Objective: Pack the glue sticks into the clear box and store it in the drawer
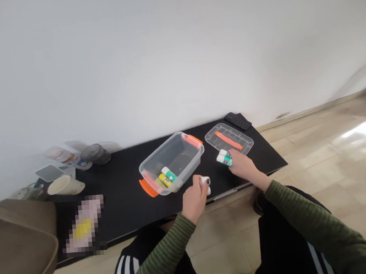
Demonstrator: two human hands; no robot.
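Note:
A clear plastic box (185,164) with orange latches stands on the black table, its top uncovered. Inside it, at the near left end, lie a green-and-white glue stick (168,173) and a yellow one (165,180). My left hand (194,199) is closed around white cylinders, perhaps glue sticks, just off the box's near right corner; the fingers cover most of them. My right hand (242,165) grips two green-and-white glue sticks (224,157) side by side, near the clear lid (210,135) with its orange handle.
Behind the lid lies a dark keypad-like object (238,121). On the left of the black table (122,213) are a paper cup (65,185), a grey cup (95,154), a tipped bottle (67,158) and a pixelated pink patch (85,220). Brown fabric (20,247) fills the lower left corner.

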